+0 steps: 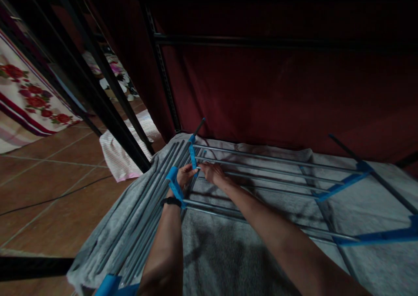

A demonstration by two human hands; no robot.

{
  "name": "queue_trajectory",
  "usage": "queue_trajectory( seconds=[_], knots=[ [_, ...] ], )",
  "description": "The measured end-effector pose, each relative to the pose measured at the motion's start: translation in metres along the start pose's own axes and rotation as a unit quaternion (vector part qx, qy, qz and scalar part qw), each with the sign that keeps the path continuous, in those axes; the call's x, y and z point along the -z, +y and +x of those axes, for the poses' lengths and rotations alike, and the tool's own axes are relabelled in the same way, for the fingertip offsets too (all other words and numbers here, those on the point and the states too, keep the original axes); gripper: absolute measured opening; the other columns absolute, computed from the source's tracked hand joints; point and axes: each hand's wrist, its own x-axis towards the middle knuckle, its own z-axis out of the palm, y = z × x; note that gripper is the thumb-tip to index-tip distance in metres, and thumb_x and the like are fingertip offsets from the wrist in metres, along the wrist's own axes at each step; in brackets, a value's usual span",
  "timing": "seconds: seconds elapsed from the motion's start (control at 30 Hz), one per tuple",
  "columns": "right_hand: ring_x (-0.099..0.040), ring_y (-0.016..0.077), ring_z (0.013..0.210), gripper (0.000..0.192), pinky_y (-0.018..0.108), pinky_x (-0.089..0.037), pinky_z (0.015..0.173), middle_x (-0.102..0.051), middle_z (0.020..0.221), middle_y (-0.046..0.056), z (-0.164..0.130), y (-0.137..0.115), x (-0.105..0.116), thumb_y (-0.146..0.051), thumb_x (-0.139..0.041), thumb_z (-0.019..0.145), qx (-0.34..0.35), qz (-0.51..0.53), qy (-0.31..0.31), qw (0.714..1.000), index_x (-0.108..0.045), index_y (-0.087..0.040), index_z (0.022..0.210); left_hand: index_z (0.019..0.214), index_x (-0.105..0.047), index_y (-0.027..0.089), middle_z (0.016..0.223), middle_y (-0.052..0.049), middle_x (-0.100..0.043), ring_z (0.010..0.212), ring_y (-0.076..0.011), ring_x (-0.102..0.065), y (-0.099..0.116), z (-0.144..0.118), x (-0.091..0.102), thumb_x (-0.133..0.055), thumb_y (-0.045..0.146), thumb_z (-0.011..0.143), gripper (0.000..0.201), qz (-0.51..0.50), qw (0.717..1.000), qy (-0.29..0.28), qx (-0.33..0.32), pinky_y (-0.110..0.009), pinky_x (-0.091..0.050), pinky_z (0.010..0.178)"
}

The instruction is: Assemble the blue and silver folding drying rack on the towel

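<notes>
- Two hands met at the centre of the frame: the left hand (185, 175) had its fingers (190, 170) curled narrowly around a grey rod beside the blue plastic joint (192, 155), and the right hand (212, 171) pressed its fingers flat on the next rod, holding nothing that I could tell.
- The folding drying rack (261, 174) lay flat on a grey blanket (212, 252), spreading from centre to the right edge.
- Its blue hinge arms (342, 183) sat at centre right; if one folded, a fingertip near the joint could have been pinched.
- A loose bundle of grey rods (146, 217) at lower left could have rolled off the blanket onto the tiled floor (48, 174).
- Dim light made the joint hard to read, so a misjudged grip seemed likely.
</notes>
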Motion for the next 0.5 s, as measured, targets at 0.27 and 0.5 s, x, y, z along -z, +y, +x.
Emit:
queue_trajectory(
  seconds=[0.27, 0.5],
  knots=[
    [-0.069, 0.0209, 0.117, 0.042, 0.031, -0.053, 0.091, -0.069, 0.140, 0.001, -0.004, -0.001, 0.006, -0.024, -0.036, 0.109, -0.002, 0.003, -0.006, 1.000, -0.063, -0.035, 0.139, 0.095, -0.080, 0.017, 0.096, -0.010, -0.080, 0.110, -0.0333, -0.069, 0.000, -0.002, 0.001, -0.097, 0.041, 0.058, 0.048, 0.004, 1.000, -0.023, -0.005, -0.042, -0.052, 0.096],
    [-0.069, 0.0234, 0.115, 0.041, 0.032, -0.054, 0.088, -0.072, 0.136, 0.002, -0.002, 0.000, 0.014, -0.026, -0.040, 0.107, -0.008, 0.029, -0.022, 0.999, -0.065, -0.036, 0.139, 0.096, -0.080, 0.017, 0.097, -0.010, -0.080, 0.106, -0.0316, -0.070, -0.001, -0.001, 0.002, -0.097, 0.040, 0.059, 0.047, -0.003, 1.000, -0.024, 0.004, -0.039, -0.053, 0.090]
  ],
)
